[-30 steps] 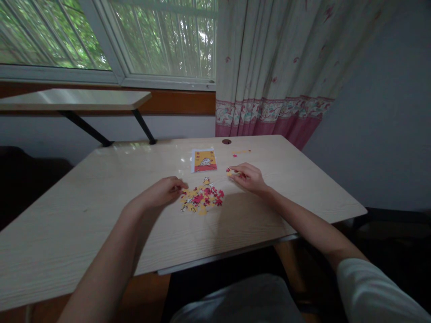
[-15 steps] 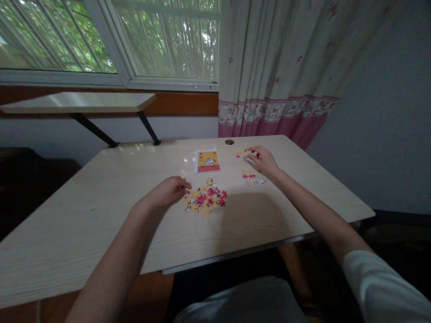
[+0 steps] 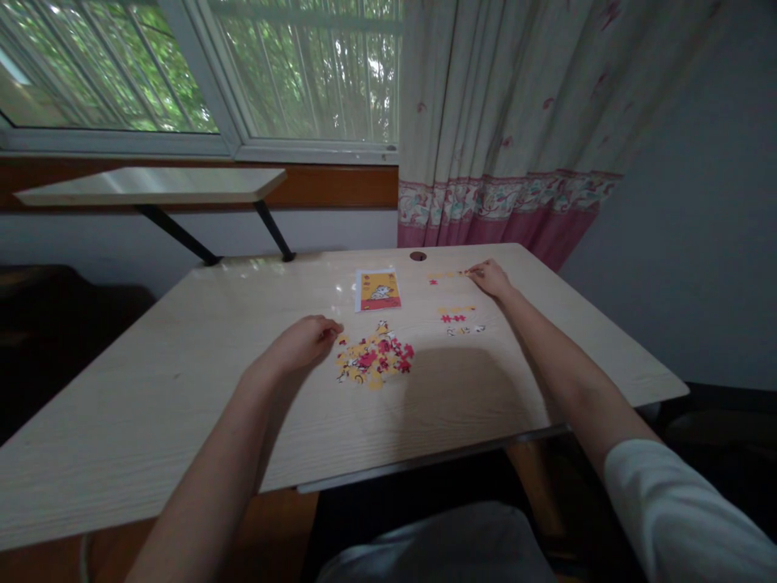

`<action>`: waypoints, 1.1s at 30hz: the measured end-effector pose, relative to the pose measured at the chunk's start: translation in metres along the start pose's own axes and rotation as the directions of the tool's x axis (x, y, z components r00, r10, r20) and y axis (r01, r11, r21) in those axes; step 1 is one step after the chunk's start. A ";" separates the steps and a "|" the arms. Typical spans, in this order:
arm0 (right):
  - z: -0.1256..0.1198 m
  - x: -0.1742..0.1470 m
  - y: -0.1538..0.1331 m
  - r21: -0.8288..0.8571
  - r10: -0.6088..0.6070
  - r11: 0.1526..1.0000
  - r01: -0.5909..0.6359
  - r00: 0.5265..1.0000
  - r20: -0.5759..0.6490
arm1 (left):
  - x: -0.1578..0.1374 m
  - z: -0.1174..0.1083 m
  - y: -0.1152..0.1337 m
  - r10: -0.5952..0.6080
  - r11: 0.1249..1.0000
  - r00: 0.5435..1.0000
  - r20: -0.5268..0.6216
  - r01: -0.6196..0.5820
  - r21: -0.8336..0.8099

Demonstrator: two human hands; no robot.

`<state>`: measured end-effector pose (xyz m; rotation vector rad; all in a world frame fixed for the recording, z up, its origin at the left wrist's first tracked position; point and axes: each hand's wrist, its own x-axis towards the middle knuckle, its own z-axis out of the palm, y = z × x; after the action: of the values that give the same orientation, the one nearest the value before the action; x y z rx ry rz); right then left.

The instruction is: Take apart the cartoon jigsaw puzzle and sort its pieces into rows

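Observation:
My right hand (image 3: 490, 278) is at the back right of the table, fingertips pinched on a small yellow puzzle piece (image 3: 467, 273) at the right end of a row of yellow pieces (image 3: 447, 276). My left hand (image 3: 311, 336) rests by the upper left edge of a loose pile of puzzle pieces (image 3: 375, 356) in yellow, red and white. Its fingers are curled together, and whatever they may hold is too small to make out. Behind the pile lies a picture card (image 3: 380, 291) showing a white animal on yellow and red.
Short rows of sorted pieces lie right of the card: yellow ones (image 3: 456, 310), red ones (image 3: 453, 319) and white ones (image 3: 466, 330). A single red piece (image 3: 433, 282) lies farther back. The wooden table (image 3: 212, 380) has a cable hole (image 3: 418, 257); a raised shelf (image 3: 182, 185) stands at the back left.
My right hand has moved right along the back row and lowered to the table at its end. My left hand has stayed by the pile, shifting only slightly.

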<state>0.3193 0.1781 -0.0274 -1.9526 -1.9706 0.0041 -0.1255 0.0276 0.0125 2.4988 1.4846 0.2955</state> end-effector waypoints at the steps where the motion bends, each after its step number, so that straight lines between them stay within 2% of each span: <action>1: 0.001 0.001 0.001 0.002 0.008 1.000 -0.008 1.000 0.002 | 0.000 0.000 0.000 -0.004 1.000 1.000 -0.005 0.004 -0.003; 9: 0.000 0.001 0.000 -0.011 0.029 1.000 -0.029 0.999 0.021 | -0.003 -0.004 0.006 -0.026 0.999 1.000 0.017 0.026 -0.029; 17: -0.004 -0.002 -0.004 0.005 0.002 1.000 -0.002 1.000 0.013 | -0.004 -0.004 0.007 -0.022 1.000 0.999 0.029 0.023 -0.013; 21: -0.010 -0.020 -0.024 0.050 -0.107 0.993 0.110 0.993 -0.052 | -0.003 -0.004 0.015 -0.053 0.999 0.997 0.051 0.053 -0.001; 24: -0.017 -0.041 -0.047 0.081 -0.232 0.967 0.240 0.968 -0.090 | 0.000 -0.003 0.019 -0.053 0.998 0.998 0.045 0.054 -0.011; 29: -0.033 -0.083 -0.090 0.143 -0.464 0.868 0.475 0.880 -0.103 | 0.002 0.002 0.017 -0.036 0.991 0.998 0.056 0.043 -0.126; 33: -0.034 -0.114 -0.119 0.208 -0.565 0.785 0.583 0.812 -0.144 | 0.000 0.003 0.017 -0.046 0.971 0.997 0.055 0.058 -0.233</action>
<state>0.2103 0.0538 0.0061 -1.1208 -2.3098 0.0144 -0.1102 0.0196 0.0148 2.2626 1.4045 0.3737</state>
